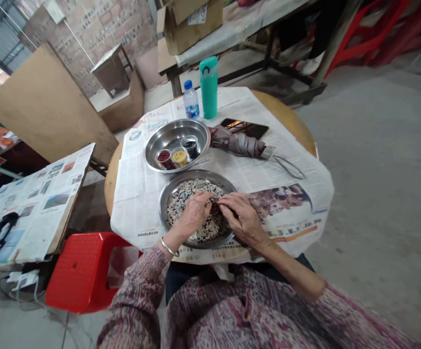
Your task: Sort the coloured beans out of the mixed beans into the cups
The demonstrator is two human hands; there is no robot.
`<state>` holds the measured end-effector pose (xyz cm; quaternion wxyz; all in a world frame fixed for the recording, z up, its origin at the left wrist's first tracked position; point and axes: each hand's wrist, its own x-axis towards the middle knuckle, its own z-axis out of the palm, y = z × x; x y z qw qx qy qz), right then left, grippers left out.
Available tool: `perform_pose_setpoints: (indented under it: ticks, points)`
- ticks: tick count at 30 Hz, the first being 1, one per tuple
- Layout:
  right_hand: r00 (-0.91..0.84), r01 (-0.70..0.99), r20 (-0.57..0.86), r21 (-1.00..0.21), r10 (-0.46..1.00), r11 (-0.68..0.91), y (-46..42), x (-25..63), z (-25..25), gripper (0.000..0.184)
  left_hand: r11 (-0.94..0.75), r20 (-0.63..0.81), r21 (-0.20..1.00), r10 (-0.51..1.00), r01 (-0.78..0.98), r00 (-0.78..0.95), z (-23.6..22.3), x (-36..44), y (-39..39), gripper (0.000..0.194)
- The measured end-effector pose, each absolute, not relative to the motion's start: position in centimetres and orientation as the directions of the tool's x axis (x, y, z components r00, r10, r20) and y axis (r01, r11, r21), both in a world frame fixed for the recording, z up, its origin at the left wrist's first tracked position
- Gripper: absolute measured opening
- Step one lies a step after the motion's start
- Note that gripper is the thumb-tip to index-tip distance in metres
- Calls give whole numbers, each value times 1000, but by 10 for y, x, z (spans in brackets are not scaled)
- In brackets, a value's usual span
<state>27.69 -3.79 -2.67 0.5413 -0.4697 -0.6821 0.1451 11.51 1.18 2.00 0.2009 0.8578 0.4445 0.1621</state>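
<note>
Both hands are over a steel basin of mixed beans and grains, white, dark and coloured. My left hand, with a silver bangle at the wrist, has its fingers bent and pinched together above the mix. From the right side, my right hand reaches in, thumb and fingertips closed beside the left ones. Whatever lies between the fingertips is too small to make out. Just beyond, a second steel basin holds clear cups of red beans, yellow beans and black beans.
Newspaper covers the round table. Toward its back stand a water bottle and a teal flask; a phone and folded umbrella lie to the right. A red stool stands at left, near a newspaper-covered table.
</note>
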Motion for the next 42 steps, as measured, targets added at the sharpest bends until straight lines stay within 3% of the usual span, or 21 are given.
perform_pose_setpoints:
  ticks: [5, 9, 12, 14, 17, 19, 23, 27, 34, 38, 42]
  points:
    - [40, 497, 581, -717, 813, 488, -39, 276, -28, 26, -549, 148, 388, 830, 741, 537, 31, 107, 24, 27]
    - [32, 512, 562, -720, 827, 469, -41, 277, -29, 28, -473, 25, 277, 874, 836, 486, 37, 92, 26, 80]
    - [34, 515, 551, -725, 834, 458, -41, 278, -30, 28, -484, -54, 236, 860, 843, 508, 36, 93, 27, 95]
    - [37, 515, 557, -722, 830, 462, -42, 279, -30, 28, -548, -59, 262, 813, 794, 580, 32, 101, 28, 82]
    - [45, 513, 556, -725, 830, 459, -42, 279, -29, 28, -632, -55, 358, 720, 687, 691, 26, 112, 28, 36]
    - [50, 506, 546, -736, 836, 450, -42, 279, -28, 28, -648, -72, 409, 679, 643, 731, 26, 114, 24, 23]
    - [58, 500, 539, -744, 840, 443, -42, 279, -27, 28, -641, -105, 457, 650, 616, 753, 41, 97, 5, 24]
    - [51, 503, 545, -738, 837, 450, -43, 280, -25, 29, -637, -204, 394, 642, 663, 739, 64, 68, -22, 12]
    - [52, 496, 587, -718, 808, 489, -42, 282, -28, 29, -625, -335, 368, 601, 688, 725, 69, 68, -37, 24]
    - [64, 485, 573, -734, 817, 476, -43, 282, -28, 33, -620, -272, 306, 670, 722, 691, 53, 91, -22, 26]
    - [81, 469, 568, -747, 819, 472, -44, 281, -26, 34, -542, -82, 261, 812, 798, 578, 44, 96, -1, 21]
